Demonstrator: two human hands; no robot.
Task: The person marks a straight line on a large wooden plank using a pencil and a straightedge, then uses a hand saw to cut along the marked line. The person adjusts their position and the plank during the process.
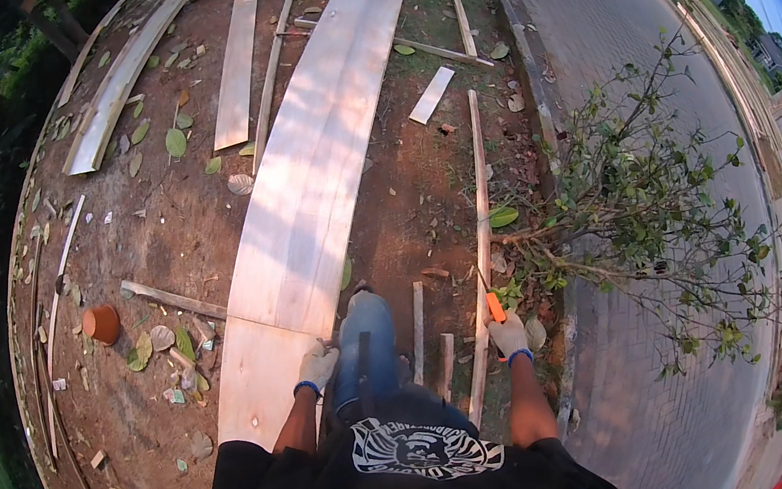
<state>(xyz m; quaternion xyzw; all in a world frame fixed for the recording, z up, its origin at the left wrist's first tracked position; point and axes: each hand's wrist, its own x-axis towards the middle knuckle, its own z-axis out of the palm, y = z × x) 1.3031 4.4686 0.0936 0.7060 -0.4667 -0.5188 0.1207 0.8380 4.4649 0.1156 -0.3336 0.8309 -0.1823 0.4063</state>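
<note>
Seemingly to steady it, the left hand [317,365] curls at the wide board [310,176] on the ground [392,234] — any grip unclear; the right hand [508,334], closed, holds an orange-handled tool [495,307] near the ground's right edge.

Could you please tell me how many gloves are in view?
2: one on the left hand, by the wide board, and one on the right hand, holding an orange-handled tool.
</note>
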